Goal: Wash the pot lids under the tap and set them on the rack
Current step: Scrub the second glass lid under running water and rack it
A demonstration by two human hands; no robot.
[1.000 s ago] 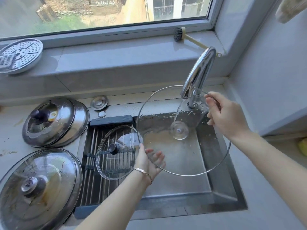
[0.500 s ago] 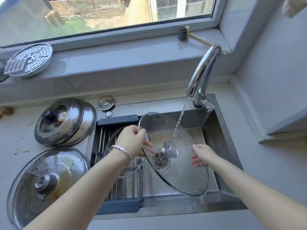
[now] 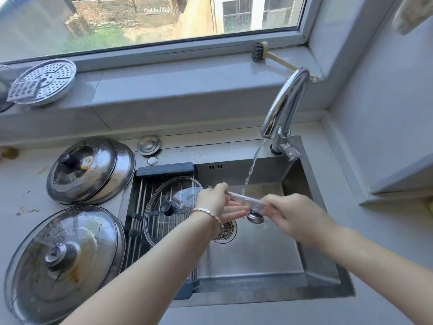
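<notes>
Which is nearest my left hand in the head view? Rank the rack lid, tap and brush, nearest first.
1. The rack lid, just left of the left hand.
2. The tap, behind, to the right.
3. The brush, on the windowsill, farthest back.

A wide window (image 3: 152, 19) with a pale grey frame (image 3: 187, 50) runs across the back, and daylight comes through it onto a deep grey sill (image 3: 187, 85). Outside lie a patch of grass (image 3: 105, 36), bare earth and a light building (image 3: 253, 12) with dark panes. A plain grey wall (image 3: 386, 113) closes the right side. Below the sill, the pale table (image 3: 21, 184) bears brown stains and crumbs.
</notes>
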